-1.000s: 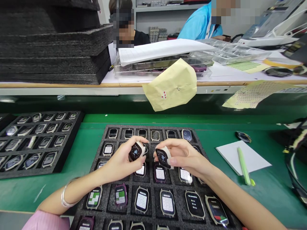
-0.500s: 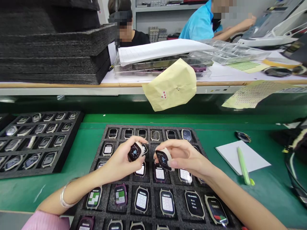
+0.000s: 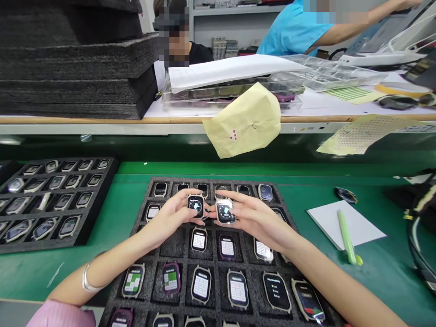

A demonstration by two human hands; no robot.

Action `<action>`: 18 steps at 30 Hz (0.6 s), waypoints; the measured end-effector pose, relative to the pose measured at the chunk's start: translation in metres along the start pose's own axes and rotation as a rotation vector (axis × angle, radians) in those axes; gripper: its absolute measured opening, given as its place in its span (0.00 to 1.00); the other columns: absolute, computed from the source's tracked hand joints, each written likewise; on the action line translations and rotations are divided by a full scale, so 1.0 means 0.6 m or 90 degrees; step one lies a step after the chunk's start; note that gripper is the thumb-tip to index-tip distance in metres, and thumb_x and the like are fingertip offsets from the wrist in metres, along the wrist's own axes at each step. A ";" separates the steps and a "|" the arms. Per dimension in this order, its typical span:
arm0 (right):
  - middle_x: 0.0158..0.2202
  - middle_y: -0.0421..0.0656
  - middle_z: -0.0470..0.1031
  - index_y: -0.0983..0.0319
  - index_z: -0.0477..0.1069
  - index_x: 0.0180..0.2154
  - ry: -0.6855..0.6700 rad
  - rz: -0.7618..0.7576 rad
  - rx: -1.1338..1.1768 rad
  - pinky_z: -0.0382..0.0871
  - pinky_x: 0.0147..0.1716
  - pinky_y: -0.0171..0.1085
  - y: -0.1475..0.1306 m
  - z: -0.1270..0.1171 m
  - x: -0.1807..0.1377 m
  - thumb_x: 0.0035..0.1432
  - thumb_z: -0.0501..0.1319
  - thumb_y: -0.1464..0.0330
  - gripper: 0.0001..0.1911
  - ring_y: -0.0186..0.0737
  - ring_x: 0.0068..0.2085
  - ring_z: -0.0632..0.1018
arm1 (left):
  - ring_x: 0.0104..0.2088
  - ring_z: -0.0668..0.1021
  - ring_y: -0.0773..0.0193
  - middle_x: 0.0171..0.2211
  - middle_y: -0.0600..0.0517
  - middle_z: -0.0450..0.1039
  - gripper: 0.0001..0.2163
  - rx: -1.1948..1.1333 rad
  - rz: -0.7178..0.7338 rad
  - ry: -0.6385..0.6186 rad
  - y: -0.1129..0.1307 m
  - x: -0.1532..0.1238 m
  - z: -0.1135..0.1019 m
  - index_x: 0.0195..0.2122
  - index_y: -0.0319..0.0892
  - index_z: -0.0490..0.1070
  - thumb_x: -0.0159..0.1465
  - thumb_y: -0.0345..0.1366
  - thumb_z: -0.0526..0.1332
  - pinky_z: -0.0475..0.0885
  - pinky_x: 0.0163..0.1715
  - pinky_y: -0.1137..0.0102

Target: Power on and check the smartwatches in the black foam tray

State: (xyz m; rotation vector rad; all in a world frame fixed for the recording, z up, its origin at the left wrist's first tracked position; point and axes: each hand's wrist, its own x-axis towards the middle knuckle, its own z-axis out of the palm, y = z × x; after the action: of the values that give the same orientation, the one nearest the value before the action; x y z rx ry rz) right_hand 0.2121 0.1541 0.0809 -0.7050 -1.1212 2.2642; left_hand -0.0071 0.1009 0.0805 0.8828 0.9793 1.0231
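Observation:
My left hand (image 3: pixel 175 211) is closed round a smartwatch (image 3: pixel 195 205) without a strap, its thumb on the lit round dial. Close beside it, my right hand (image 3: pixel 255 215) grips a second smartwatch (image 3: pixel 225 211), pale-cased and showing a similar dial, with a finger over the screen's right edge. Both screens face me. Below the hands lies a black foam tray (image 3: pixel 185 290) with square pockets. Most pockets that show hold a strapless watch, such as the purple-cased one (image 3: pixel 171 278) and a pale one (image 3: pixel 237 288) with a white grid on screen. My hands and forearms hide some pockets.
Another foam tray of watches (image 3: pixel 85 222) sits at left. On the right are a white pad (image 3: pixel 320 218) with a green pen (image 3: pixel 344 231) and dark cables (image 3: pixel 420 254). A shelf edge (image 3: pixel 153 127) with a hanging yellow paper (image 3: pixel 243 125) crosses ahead. Two people are beyond.
Both watches have been turned so their screens face me, and the hands have come nearer each other. Behind the shelf, the person in blue has stretched an arm out to the right.

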 end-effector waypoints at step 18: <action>0.48 0.48 0.77 0.60 0.64 0.58 0.034 -0.094 -0.207 0.72 0.50 0.48 0.009 0.003 -0.005 0.61 0.63 0.68 0.24 0.48 0.47 0.79 | 0.43 0.77 0.56 0.40 0.48 0.73 0.19 0.041 0.038 -0.058 0.000 -0.007 0.002 0.51 0.41 0.63 0.57 0.27 0.58 0.76 0.40 0.63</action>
State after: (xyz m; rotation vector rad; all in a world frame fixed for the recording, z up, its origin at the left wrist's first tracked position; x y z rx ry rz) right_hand 0.2120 0.1481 0.0783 -0.7737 -1.4830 1.9492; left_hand -0.0069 0.0967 0.0817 1.0085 0.9185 0.9981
